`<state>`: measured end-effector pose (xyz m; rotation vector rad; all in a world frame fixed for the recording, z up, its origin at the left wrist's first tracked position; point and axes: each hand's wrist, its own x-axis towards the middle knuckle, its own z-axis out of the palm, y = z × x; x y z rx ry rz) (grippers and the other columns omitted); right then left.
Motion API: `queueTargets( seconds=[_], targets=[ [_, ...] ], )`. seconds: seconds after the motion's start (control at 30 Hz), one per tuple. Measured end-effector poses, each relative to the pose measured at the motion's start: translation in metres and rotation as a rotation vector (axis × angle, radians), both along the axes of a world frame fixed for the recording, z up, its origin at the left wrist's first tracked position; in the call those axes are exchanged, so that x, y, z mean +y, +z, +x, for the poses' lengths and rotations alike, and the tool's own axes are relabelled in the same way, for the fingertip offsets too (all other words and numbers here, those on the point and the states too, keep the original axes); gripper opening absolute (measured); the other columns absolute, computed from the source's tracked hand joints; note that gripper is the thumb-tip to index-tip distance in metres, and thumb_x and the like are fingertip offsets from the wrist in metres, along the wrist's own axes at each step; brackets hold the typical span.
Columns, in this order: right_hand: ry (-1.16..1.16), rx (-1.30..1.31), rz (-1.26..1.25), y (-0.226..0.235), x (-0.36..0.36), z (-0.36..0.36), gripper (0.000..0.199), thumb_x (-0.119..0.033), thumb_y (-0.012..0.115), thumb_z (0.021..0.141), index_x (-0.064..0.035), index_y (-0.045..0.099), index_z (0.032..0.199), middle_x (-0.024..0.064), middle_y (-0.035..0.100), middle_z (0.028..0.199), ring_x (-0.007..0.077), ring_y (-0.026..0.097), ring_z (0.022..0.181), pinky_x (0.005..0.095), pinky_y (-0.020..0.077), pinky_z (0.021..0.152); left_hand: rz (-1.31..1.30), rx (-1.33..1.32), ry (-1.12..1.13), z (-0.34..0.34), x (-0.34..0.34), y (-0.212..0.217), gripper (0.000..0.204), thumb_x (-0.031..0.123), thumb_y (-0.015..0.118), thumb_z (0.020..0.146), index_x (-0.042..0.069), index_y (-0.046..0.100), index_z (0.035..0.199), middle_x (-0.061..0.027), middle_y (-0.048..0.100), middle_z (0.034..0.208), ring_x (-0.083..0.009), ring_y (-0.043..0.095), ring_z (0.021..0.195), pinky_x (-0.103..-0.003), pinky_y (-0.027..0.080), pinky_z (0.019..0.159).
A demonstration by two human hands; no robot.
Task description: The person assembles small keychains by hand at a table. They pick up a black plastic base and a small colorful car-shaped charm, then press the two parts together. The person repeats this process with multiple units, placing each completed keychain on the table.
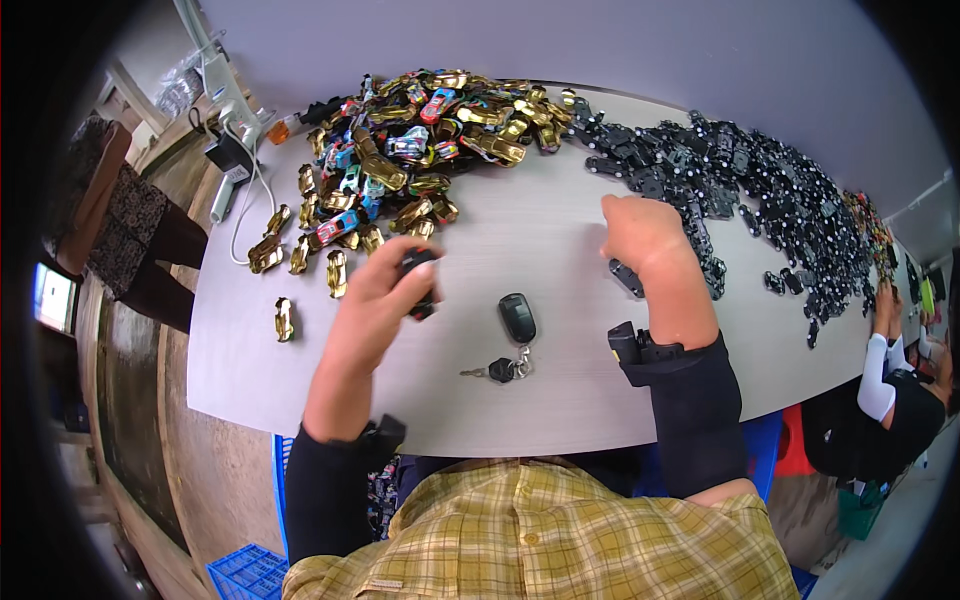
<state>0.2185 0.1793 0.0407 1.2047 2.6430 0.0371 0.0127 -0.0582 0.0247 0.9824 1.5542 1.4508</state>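
My left hand (375, 290) is closed around a black toy car chassis (418, 282), held over the table. Curled over the near-left edge of the chassis heap, my right hand (645, 235) has its fingertips bent out of sight; whatever they hold, if anything, is hidden. A single black chassis (627, 278) lies just below that hand. At the back right spreads a heap of black toy car chassis (690, 160) with small wheels. Shiny gold and coloured toy car bodies (410, 145) are piled at the back left, several lying loose nearer the left hand.
Between my hands a black key fob (517, 317) lies on the grey table (440, 385), joined to a key (488, 371). A power strip (228, 190) and white cable run along the left edge. A person (885, 390) works at the far right; another stands left. A blue crate (248, 574) is on the floor.
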Motion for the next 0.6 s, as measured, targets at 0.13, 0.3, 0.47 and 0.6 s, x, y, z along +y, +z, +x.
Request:
queueTargets(
  seconds=[0.13, 0.3, 0.47, 0.6],
  targets=[
    [0.032, -0.027, -0.013, -0.028, 0.020, 0.001, 0.019, -0.013, 0.061, 0.084, -0.0038, 0.063, 0.101, 0.0169, 0.070, 0.101, 0.0349, 0.067, 0.098, 0.0446, 0.0538, 0.083, -0.049, 0.093, 0.237, -0.036, -0.089, -0.005, 0.022, 0.016, 0.047, 0.103, 0.003, 0.060, 0.113, -0.0020, 0.060, 0.077, -0.0075, 0.053, 0.068, -0.022, 0.042, 0.062],
    [0.133, 0.174, 0.049, -0.044, 0.013, -0.016, 0.017, -0.005, 0.052, 0.084, -0.0043, 0.063, 0.097, 0.0172, 0.070, 0.092, 0.0375, 0.067, 0.089, 0.0474, 0.0523, 0.078, -0.058, -0.232, 0.460, -0.036, -0.152, -0.002, 0.029, 0.018, 0.039, 0.099, 0.002, 0.058, 0.114, -0.0049, 0.054, 0.076, -0.0098, 0.046, 0.060, -0.022, 0.037, 0.048],
    [0.210, 0.286, 0.039, -0.039, -0.008, -0.023, 0.011, -0.012, 0.061, 0.086, -0.0069, 0.064, 0.096, 0.0135, 0.069, 0.093, 0.0346, 0.067, 0.089, 0.0451, 0.0527, 0.076, -0.021, -0.230, 0.267, -0.014, -0.122, -0.002, 0.032, 0.016, 0.038, 0.097, -0.002, 0.057, 0.117, -0.0082, 0.052, 0.076, -0.0109, 0.043, 0.054, -0.023, 0.037, 0.045],
    [0.317, 0.513, -0.045, -0.048, -0.016, -0.030, 0.015, -0.016, 0.070, 0.082, -0.0083, 0.063, 0.092, 0.0115, 0.068, 0.088, 0.0338, 0.064, 0.084, 0.0446, 0.0504, 0.073, 0.000, -0.252, 0.127, -0.004, -0.107, -0.005, 0.032, 0.017, 0.036, 0.099, -0.002, 0.055, 0.118, -0.0078, 0.051, 0.076, -0.0106, 0.042, 0.057, -0.023, 0.037, 0.047]
  ],
)
